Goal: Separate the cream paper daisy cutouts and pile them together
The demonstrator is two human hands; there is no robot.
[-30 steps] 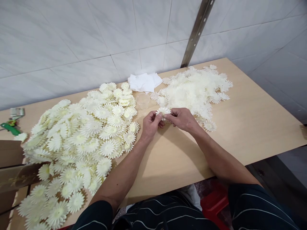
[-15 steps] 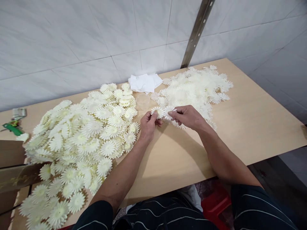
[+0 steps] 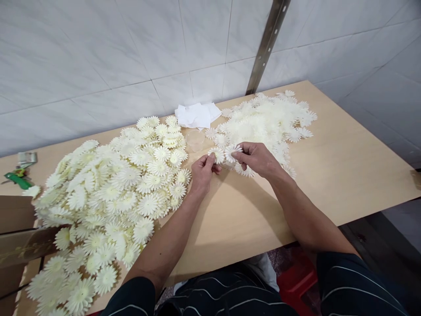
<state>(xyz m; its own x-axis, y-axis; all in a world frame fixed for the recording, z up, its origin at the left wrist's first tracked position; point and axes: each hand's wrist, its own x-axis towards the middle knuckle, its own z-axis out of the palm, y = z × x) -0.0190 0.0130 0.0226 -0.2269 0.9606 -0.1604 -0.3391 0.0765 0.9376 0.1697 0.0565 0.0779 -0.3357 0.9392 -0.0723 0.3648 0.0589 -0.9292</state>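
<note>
A white flower (image 3: 217,154) with many narrow petals spread flat is held face up above the tabletop (image 3: 345,162), between its far and near edges. Just right of it, a similar white flower (image 3: 229,153) is also held up, spread open, its middle partly covered.

The left pile (image 3: 115,184) blocks the table (image 3: 237,224) to the left hand's (image 3: 201,174) outer side; a box (image 3: 19,219) crowds that pile's left. The right pile (image 3: 263,120) lies beyond the right hand (image 3: 260,161). Bare tabletop opens between the forearms and at the right end. Paper (image 3: 198,116) and wall (image 3: 98,52) close the back.
</note>
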